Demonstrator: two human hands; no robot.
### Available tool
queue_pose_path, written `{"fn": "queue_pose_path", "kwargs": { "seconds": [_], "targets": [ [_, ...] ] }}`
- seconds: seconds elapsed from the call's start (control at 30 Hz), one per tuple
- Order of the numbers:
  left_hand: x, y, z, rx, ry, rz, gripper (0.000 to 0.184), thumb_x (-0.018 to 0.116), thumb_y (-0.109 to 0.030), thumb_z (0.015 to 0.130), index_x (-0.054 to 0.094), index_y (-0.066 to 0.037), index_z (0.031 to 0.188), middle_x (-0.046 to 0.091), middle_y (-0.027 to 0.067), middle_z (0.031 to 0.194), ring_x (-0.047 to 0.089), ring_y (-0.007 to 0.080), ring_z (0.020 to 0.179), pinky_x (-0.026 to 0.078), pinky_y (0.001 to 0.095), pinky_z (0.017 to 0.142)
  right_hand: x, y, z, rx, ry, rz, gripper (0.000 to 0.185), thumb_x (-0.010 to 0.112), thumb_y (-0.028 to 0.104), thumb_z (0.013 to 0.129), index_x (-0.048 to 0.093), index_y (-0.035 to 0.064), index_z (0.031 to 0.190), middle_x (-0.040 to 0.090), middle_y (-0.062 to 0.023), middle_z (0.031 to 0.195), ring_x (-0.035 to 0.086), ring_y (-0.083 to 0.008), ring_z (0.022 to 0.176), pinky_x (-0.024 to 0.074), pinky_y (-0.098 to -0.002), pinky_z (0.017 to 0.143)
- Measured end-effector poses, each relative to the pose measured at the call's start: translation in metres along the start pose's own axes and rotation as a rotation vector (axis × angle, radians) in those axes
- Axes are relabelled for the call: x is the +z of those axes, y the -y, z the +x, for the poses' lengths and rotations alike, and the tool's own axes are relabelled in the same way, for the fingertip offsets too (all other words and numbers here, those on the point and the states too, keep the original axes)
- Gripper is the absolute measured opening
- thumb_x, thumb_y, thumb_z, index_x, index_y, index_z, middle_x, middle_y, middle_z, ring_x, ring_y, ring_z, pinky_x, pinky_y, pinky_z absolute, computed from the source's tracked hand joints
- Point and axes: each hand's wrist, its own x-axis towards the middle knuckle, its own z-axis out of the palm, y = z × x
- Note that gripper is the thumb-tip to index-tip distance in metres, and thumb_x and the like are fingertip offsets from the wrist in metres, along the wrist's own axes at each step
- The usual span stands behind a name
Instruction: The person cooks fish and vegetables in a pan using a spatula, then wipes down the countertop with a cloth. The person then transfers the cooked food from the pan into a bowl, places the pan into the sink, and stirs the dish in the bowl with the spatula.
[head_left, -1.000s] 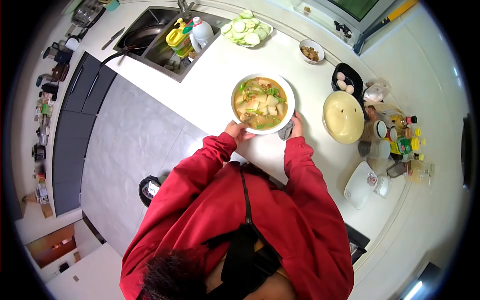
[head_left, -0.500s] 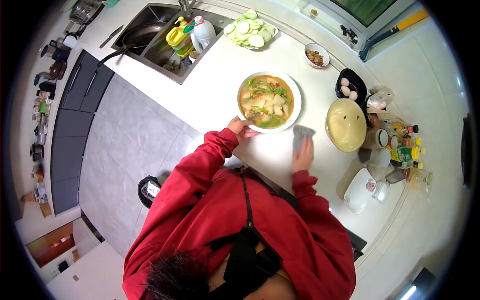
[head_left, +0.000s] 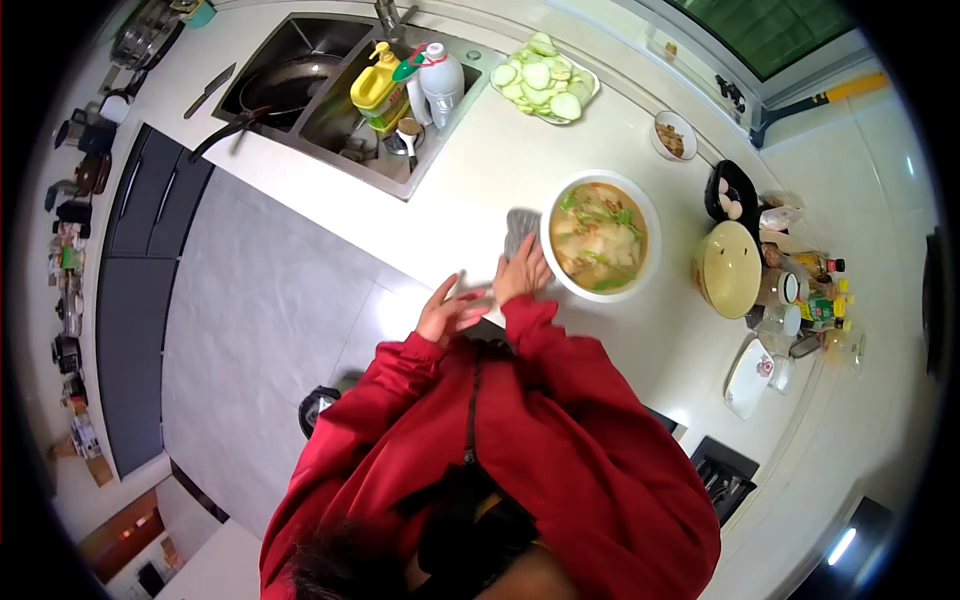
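A white bowl [head_left: 652, 235] of soup with pale chunks and green pieces stands on the white counter [head_left: 470, 190]. Just left of the bowl lies a grey cloth [head_left: 519, 230], and my right hand [head_left: 523, 270] rests on its lower end, pressing it on the counter. My left hand [head_left: 447, 312] is off the bowl, over the counter's front edge, with fingers apart and nothing in them.
Left is a sink [head_left: 410, 175] with a pan [head_left: 290, 85], a yellow bottle [head_left: 378, 90] and a white bottle [head_left: 440, 80]. Sliced vegetables [head_left: 545, 80] are behind. To the right are a small bowl [head_left: 673, 136], eggs [head_left: 730, 205], a cream bowl [head_left: 730, 270], jars and a white dish [head_left: 749, 378].
The soup bowl now stands further right. My left hand has let go of it. My right hand and the cloth have gone from the bowl's right side to its left.
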Motion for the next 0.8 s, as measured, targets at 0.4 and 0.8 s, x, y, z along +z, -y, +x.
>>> {"fn": "queue_pose_path", "kwargs": {
  "seconds": [0.4, 0.8],
  "targets": [
    [-0.083, -0.055, -0.017, -0.053, -0.169, 0.144, 0.057, 0.045, -0.011, 0.073, 0.016, -0.004, 0.122, 0.045, 0.0184, 0.105, 0.051, 0.0245, 0.086, 0.04, 0.03, 0.074, 0.024, 0.079, 0.041, -0.586, -0.186, 0.133, 0.031, 0.046, 0.011, 0.066, 0.052, 0.0123, 0.097, 0.044, -0.0115, 0.108, 0.036, -0.025, 0.105, 0.0282, -0.0424, 0.084],
    [0.031, 0.018, 0.032, -0.232, 0.151, 0.418, 0.044, 0.044, -0.011, 0.075, 0.031, -0.006, 0.116, 0.046, 0.014, 0.104, 0.049, 0.0228, 0.089, 0.039, 0.0296, 0.075, -0.091, -0.163, -0.103, 0.014, -0.256, -0.04, 0.034, 0.045, 0.02, 0.073, 0.044, 0.0149, 0.106, 0.033, -0.011, 0.119, 0.028, -0.0261, 0.112, 0.0227, -0.0446, 0.089]
  ]
}}
